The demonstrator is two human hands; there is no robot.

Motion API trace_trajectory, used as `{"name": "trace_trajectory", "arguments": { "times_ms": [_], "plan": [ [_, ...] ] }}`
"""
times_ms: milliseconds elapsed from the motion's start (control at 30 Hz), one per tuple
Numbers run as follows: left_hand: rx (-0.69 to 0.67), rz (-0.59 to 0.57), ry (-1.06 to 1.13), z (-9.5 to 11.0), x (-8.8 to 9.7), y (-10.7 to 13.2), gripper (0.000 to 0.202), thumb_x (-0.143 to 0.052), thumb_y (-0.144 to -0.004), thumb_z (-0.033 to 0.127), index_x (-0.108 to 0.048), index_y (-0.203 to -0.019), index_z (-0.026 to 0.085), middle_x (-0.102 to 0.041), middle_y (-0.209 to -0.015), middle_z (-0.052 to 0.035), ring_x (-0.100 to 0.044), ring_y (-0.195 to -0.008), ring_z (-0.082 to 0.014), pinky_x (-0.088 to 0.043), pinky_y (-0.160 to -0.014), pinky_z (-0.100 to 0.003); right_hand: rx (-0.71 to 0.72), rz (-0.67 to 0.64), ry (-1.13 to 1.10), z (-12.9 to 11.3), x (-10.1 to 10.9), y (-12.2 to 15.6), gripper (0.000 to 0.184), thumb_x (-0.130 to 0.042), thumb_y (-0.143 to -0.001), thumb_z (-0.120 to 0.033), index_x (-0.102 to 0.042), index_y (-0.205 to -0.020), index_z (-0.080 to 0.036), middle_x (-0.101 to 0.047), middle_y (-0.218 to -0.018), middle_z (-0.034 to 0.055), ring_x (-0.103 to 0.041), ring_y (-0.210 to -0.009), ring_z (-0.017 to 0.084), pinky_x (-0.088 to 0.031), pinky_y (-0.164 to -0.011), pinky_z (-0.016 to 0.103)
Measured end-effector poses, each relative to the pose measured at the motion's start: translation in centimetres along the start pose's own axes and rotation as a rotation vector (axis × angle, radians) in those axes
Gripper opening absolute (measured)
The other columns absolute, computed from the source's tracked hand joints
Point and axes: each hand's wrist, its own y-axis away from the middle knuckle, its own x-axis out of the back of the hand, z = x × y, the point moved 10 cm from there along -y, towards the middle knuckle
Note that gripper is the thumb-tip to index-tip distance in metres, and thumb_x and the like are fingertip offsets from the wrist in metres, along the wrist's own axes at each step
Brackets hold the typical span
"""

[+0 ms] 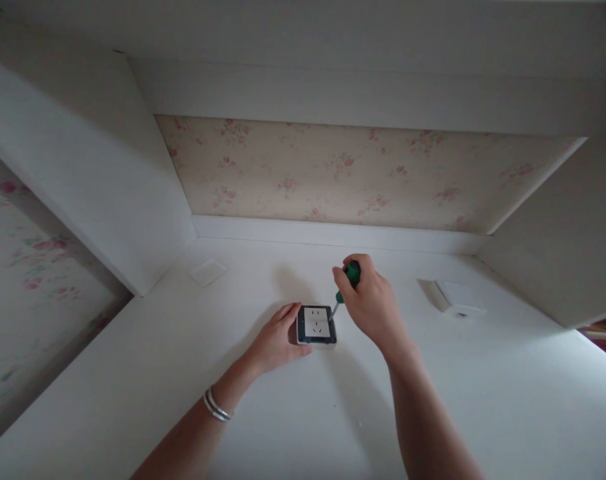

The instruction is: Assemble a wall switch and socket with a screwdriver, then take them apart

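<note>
In the head view, your left hand (275,341) holds the socket (317,323) by its left side, mid-worktop (287,427); your right hand (375,307) grips a green-handled screwdriver (339,297), its tip at the socket's right edge.

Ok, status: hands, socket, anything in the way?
Left hand gripping socket by its left side. Right hand holding green-handled screwdriver, tip at socket's right side. White box off right, apart from both hands.
</note>
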Motion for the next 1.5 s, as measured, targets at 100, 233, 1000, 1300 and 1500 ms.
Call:
{"name": "trace_trajectory", "arguments": {
  "times_ms": [100,233,1000,1300,1500],
  "plan": [
    [0.0,-0.002,0.002,-0.1,-0.1,0.0,0.091,-0.077,-0.064,0.039,-0.032,-0.141,0.021,-0.036,-0.144,-0.008,-0.034,-0.132,-0.0273,-0.031,-0.111,-0.04,0.002,-0.026,-0.028,0.2,-0.3,0.0,0.03,-0.039,-0.091,-0.038,-0.039,-0.116,-0.021,-0.062,-0.079,0.0032,-0.058,-0.067,0.021,-0.036,-0.061,0.028],
    [-0.004,-0.001,0.001,-0.2,-0.1,0.0,0.09,-0.077,-0.065,0.039,-0.031,-0.141,0.022,-0.036,-0.144,-0.0075,-0.034,-0.132,-0.0273,-0.031,-0.111,-0.04,0.022,-0.067,-0.076,-0.1,-0.5,0.2,0.03,-0.037,-0.091,-0.036,-0.036,-0.117,-0.021,-0.061,-0.086,0.0039,-0.058,-0.068,0.02,-0.038,-0.063,0.029],
    [0.003,-0.022,-0.019,-0.3,-0.1,0.1,0.092,-0.076,-0.066,0.041,-0.03,-0.142,0.021,-0.034,-0.146,-0.0068,-0.033,-0.133,-0.0264,-0.03,-0.112,-0.039,-0.11,0.101,0.367,0.4,2.1,0.2,0.031,-0.042,-0.092,-0.046,-0.053,-0.109,-0.023,-0.062,-0.063,0.0023,-0.052,-0.052,0.018,-0.019,-0.052,0.026],
    [-0.001,-0.012,-0.001,-0.1,0.1,0.1,0.089,-0.076,-0.066,0.038,-0.032,-0.141,0.021,-0.035,-0.145,-0.0075,-0.033,-0.133,-0.0263,-0.03,-0.112,-0.039,-0.027,0.022,0.225,-0.5,1.4,0.2,0.023,-0.036,-0.094,-0.035,-0.048,-0.11,-0.023,-0.065,-0.099,0.0051,-0.055,-0.064,0.016,-0.023,-0.053,0.026],
    [0.004,-0.013,-0.015,0.0,0.1,0.1,0.09,-0.076,-0.066,0.039,-0.031,-0.141,0.021,-0.035,-0.145,-0.0069,-0.034,-0.132,-0.0254,-0.03,-0.112,-0.038,-0.099,0.119,0.345,0.1,2.4,0.3,0.041,-0.041,-0.088,-0.06,-0.057,-0.094,-0.023,-0.064,-0.07,0.0033,-0.051,-0.054,0.016,-0.017,-0.051,0.026]
  ]
}}
